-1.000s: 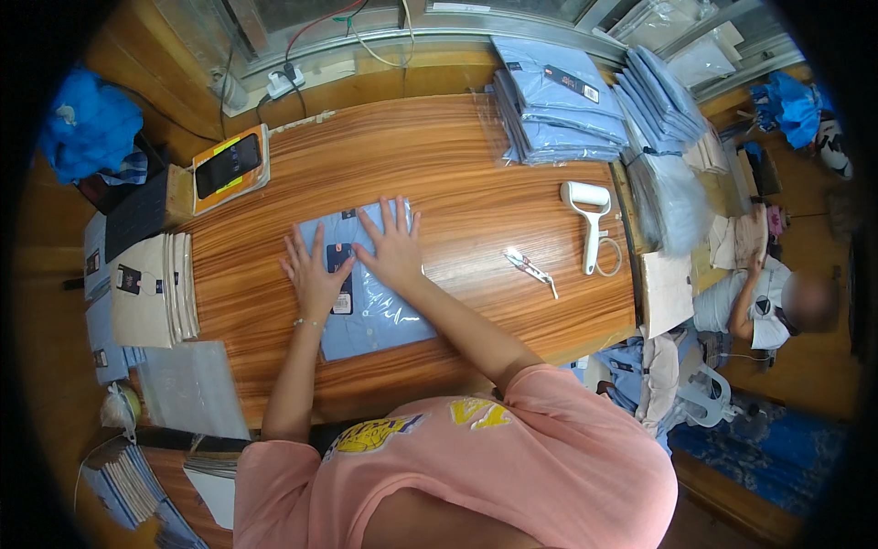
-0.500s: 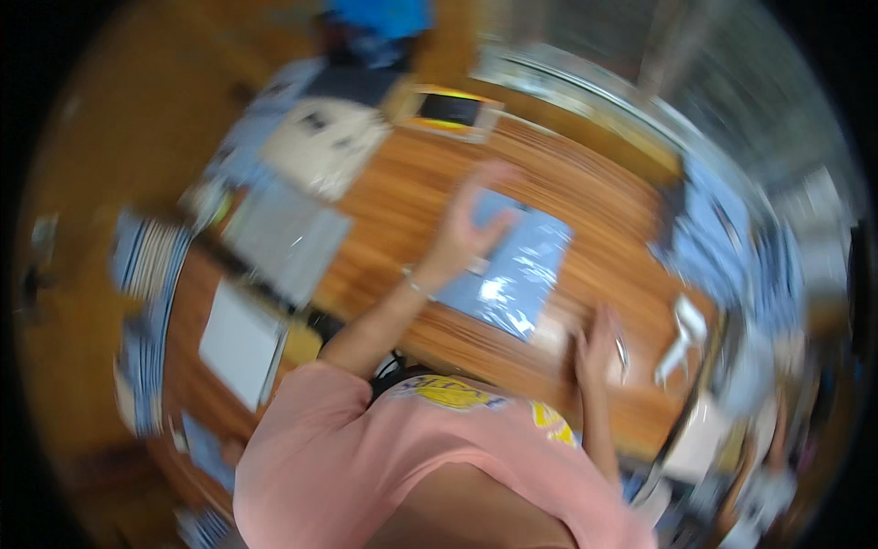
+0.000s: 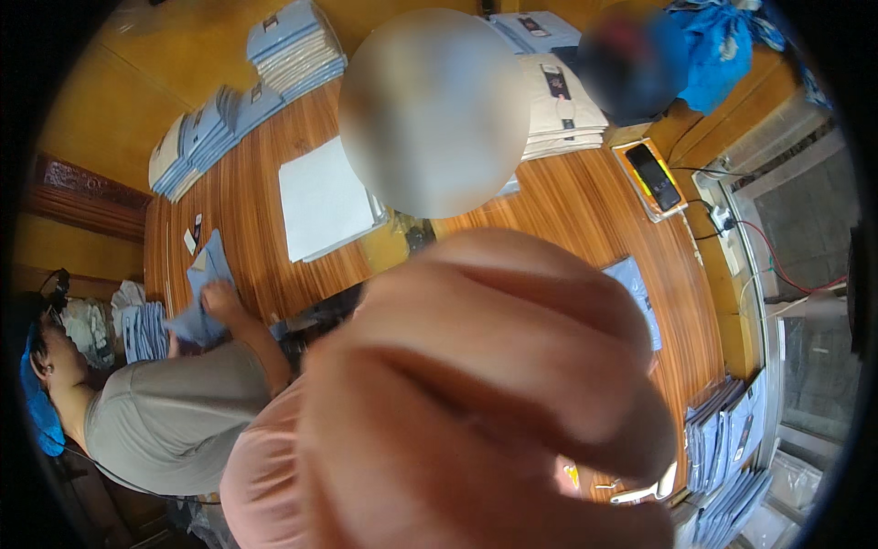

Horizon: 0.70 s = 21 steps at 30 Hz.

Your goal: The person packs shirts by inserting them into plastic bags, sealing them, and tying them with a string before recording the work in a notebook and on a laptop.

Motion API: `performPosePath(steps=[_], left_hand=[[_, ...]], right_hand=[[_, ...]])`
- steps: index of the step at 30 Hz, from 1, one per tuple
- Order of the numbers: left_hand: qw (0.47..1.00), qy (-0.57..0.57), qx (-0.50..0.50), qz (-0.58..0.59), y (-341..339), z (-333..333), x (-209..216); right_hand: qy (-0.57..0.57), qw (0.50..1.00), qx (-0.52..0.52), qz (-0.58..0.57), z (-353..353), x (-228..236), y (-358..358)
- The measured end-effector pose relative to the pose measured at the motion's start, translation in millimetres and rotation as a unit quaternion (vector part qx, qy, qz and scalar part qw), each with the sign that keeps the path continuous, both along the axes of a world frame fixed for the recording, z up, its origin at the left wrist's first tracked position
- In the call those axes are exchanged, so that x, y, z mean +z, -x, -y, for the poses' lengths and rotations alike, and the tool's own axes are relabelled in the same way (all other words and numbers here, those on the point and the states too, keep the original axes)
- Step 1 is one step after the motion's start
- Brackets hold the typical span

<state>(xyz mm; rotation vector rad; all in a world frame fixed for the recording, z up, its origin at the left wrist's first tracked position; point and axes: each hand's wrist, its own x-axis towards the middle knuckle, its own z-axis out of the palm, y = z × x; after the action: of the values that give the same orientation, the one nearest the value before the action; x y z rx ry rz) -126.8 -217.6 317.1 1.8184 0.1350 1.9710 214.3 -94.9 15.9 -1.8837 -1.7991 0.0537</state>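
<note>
Very close up, a large hand [image 3: 476, 384], which appears to be my left, fills the middle and lower part of the head view. Its fingers are bent and pressed together; whatever they hold, if anything, is hidden. Just past its right side, a folded blue shirt [image 3: 635, 285] shows in part on the wooden table [image 3: 585, 206]. A sliver of skin beside that shirt may be my right hand [image 3: 651, 365], its fingers hidden. Below, a white gun-shaped tool [image 3: 651, 491] is partly covered by the near hand.
At left a person in grey [image 3: 183, 421] handles a blue garment [image 3: 212, 265]. White sheets [image 3: 325, 203] lie stacked beyond my hand. Folded shirts [image 3: 293, 50] are piled at the far left, others [image 3: 732, 425] at right. A phone [image 3: 651, 176] rests near the wall cables.
The view has swung left, bringing the person in grey and the far shirt piles into sight. A hand has come up close, covering much of the table.
</note>
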Motion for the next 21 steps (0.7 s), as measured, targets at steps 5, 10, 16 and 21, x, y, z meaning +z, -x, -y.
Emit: performPosePath(steps=[5, 10, 16, 21], left_hand=[[0.999, 0.012, 0.042, 0.023, 24.5, -0.2, -10.3], [0.996, 0.02, 0.07, 0.045, 50.7, -3.4, -23.2], [0.994, 0.014, 0.076, 0.079, 76.8, -24.2, -32.1], [0.987, -0.012, 0.093, 0.128, 93.5, -67.4, -36.6]], right_hand=[[-0.015, 0.998, -0.01, -0.052, -33.7, -38.7, -7.4], [-0.049, 0.983, -0.035, -0.175, -31.8, -47.9, -10.2], [-0.047, 0.973, -0.021, -0.223, -30.5, -52.3, -12.5], [-0.051, 0.966, -0.057, -0.245, -31.7, -49.9, -7.0]])
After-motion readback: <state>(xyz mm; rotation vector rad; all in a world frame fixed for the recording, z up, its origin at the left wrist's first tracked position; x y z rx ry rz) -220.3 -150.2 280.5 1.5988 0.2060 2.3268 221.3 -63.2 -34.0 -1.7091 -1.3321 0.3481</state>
